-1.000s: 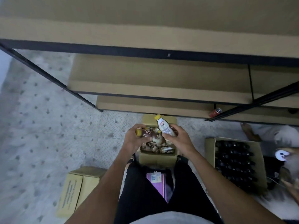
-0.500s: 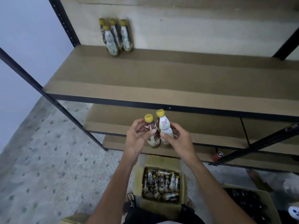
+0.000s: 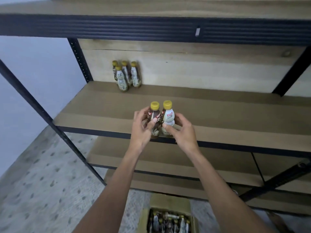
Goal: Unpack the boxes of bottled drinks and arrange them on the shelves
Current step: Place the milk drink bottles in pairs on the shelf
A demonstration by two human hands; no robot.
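Head view: the left hand (image 3: 143, 127) curls its fingers round a brown bottle (image 3: 154, 117), and the right hand (image 3: 182, 132) grips a white bottle (image 3: 168, 117). Both bottles are upright and touching at the front edge of the shelf (image 3: 227, 115). At the shelf's back left stand four more bottles (image 3: 126, 76). Below the shelf sits an open box (image 3: 169, 203) of bottles.

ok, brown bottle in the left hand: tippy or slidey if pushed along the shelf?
The brown bottle likely tips if pushed high: it is tall and narrow. Pushed low, it should slide on the flat shelf board. Probably stiff: the left hand grips it without visible denting.
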